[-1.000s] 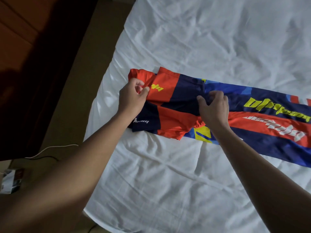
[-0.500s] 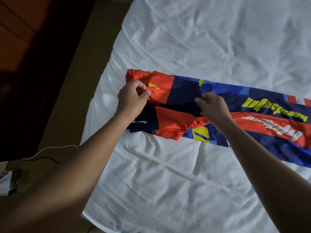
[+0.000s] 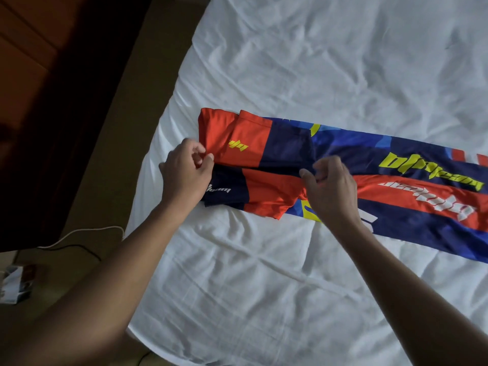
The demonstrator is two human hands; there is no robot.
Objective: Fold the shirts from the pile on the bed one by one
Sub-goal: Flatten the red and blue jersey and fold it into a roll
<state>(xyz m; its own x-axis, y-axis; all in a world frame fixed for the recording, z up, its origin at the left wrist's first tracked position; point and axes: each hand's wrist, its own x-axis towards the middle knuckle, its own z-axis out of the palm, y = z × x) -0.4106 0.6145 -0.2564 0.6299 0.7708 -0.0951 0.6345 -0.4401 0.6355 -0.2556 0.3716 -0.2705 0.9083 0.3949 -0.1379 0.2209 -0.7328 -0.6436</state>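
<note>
On the bed (image 3: pixel 290 260), red-blue shirt (image 3: pixel 285 149) (yellow lettering) pinched by left hand (image 3: pixel 184 175), right hand (image 3: pixel 330 186)

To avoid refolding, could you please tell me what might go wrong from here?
1. The left hand and right hand pinch only small bits of the shirt, so the folded-in sleeves may fall open if it is lifted.
2. The shirt's end lies near the bed's edge, so a tug that way might pull it off.
</note>
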